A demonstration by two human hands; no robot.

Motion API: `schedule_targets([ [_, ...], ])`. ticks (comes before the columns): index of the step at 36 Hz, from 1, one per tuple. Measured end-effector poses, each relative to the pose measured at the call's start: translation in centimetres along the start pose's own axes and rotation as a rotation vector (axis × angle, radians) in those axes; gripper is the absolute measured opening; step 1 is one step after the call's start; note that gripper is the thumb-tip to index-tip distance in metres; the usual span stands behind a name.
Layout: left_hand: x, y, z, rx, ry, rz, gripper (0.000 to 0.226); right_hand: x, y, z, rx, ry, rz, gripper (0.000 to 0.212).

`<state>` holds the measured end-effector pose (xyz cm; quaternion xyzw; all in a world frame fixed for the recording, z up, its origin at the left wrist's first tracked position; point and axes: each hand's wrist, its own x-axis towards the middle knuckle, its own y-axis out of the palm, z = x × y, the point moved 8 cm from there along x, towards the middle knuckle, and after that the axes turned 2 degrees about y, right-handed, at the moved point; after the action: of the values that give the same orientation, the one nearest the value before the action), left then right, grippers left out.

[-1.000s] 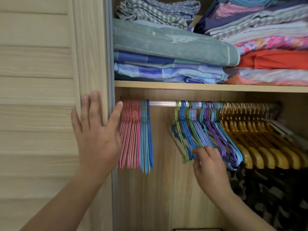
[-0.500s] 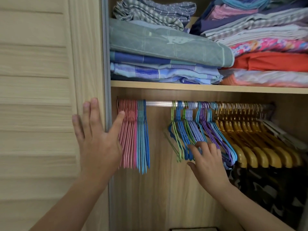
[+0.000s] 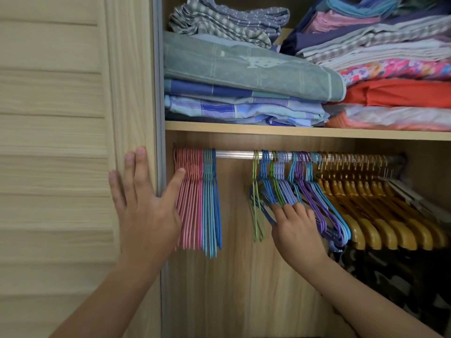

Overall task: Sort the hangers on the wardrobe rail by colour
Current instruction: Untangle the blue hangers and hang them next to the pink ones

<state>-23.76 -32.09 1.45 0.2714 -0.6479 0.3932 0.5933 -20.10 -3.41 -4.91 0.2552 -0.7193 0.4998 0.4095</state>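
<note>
**Hangers half sorted along the wardrobe rail**

Wardrobe door (image 3: 56,142) left of the rail (image 3: 234,154), pale wood. Shelf (image 3: 292,132) above the rail: two piles of folded linen (image 3: 244,69), the right pile cut off by the frame.

On the rail, four groups. Far left: pink hangers (image 3: 189,203), packed too tight to count. Beside them, blue hangers (image 3: 211,203), roughly five. Mid-rail: mixed hangers (image 3: 300,191), green, blue, lilac, purple, tangled, count unclear. Right: yellow hangers (image 3: 366,215), a dozen or more, the end blurred. Dark cloth below them, indistinct.

Left hand (image 3: 144,211): fingers spread flat on the door edge, thumb touching the pink hangers. Right hand (image 3: 295,230): fingertips curled in among the mixed hangers; what they pinch is hidden.
</note>
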Motion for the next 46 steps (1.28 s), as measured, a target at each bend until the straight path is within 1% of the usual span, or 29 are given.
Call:
schedule_targets([
  [5, 0.0, 0.0, 0.0, -0.007, -0.003, -0.008, 0.05, 2.0, -0.7, -0.6, 0.096, 0.05, 0.011, 0.046],
  [8, 0.0, 0.1, 0.0, -0.01, -0.003, -0.013, 0.048, 3.8, -1.3, -0.6, 0.114, 0.064, 0.03, 0.035],
  [13, 0.0, 0.3, 0.2, -0.016, -0.005, -0.023, 0.051, 7.4, -1.7, -0.2, 0.031, 0.104, 0.091, 0.02],
  [15, 0.0, 0.3, 0.2, -0.017, -0.002, -0.022, 0.053, 8.8, -1.5, -0.1, -0.006, 0.11, 0.129, 0.024],
  [18, 0.0, 0.3, 0.2, -0.016, -0.006, -0.017, 0.049, 10.3, -0.7, 0.1, 0.01, 0.112, 0.207, 0.032],
  [22, -0.2, 0.4, 0.3, -0.028, -0.003, -0.012, 0.045, 10.4, 0.6, -0.6, 0.106, 0.153, 0.241, 0.029],
  [25, -0.2, 0.6, 0.3, -0.021, 0.007, 0.0, 0.042, 9.1, 0.8, -0.9, 0.168, 0.16, 0.262, 0.023],
  [28, -0.1, 0.5, 0.3, 0.0, 0.019, -0.006, 0.035, 6.8, -0.8, -1.1, 0.311, 0.186, 0.255, 0.024],
  [31, -0.2, 0.3, 0.0, 0.035, 0.026, -0.021, 0.03, 4.0, -2.5, -1.0, 0.403, 0.221, 0.299, 0.025],
  [32, -0.6, 0.3, -0.2, 0.026, 0.024, -0.012, 0.029, 2.8, -2.7, -1.2, 0.42, 0.251, 0.322, 0.025],
  [34, -0.7, -0.1, -0.2, 0.008, 0.008, -0.027, 0.032, 1.5, -3.4, -1.5, 0.459, 0.307, 0.314, 0.025],
  [35, -2.4, 0.0, -0.5, -0.01, -0.013, 0.018, 0.034, -1.1, -2.9, -1.8, 0.471, 0.354, 0.352, 0.025],
  [37, -4.0, 0.0, -0.8, -0.018, -0.019, 0.052, 0.031, -4.3, -1.9, -1.9, 0.515, 0.403, 0.392, 0.022],
  [38, -5.5, 0.1, -1.0, -0.026, -0.031, 0.088, 0.031, -6.8, -1.2, -1.8, 0.544, 0.431, 0.441, 0.02],
  [39, -7.2, 0.2, -1.2, -0.047, -0.038, 0.111, 0.038, -9.2, -0.5, -1.5, 0.576, 0.454, 0.479, 0.018],
  [41, -11.7, -0.5, -1.6, -0.175, -0.124, 0.155, 0.059, -14.3, 0.4, -1.0, 0.631, 0.509, 0.538, 0.019],
  [42, -14.5, -1.1, -2.1, -0.266, -0.205, 0.163, 0.064, -16.7, 0.6, -0.9, 0.649, 0.539, 0.542, 0.02],
  [44, -20.8, -1.8, -3.3, -0.453, -0.432, 0.209, 0.061, -20.9, 0.9, -1.0, 0.674, 0.605, 0.521, 0.02],
  [45, -24.1, -1.7, -3.9, -0.533, -0.586, 0.275, 0.057, -22.3, 0.7, -1.1, 0.691, 0.626, 0.498, 0.019],
  [46, -27.6, -0.8, -4.6, -0.605, -0.748, 0.401, 0.051, -23.3, 0.5, -1.1, 0.715, 0.642, 0.483, 0.019],
])
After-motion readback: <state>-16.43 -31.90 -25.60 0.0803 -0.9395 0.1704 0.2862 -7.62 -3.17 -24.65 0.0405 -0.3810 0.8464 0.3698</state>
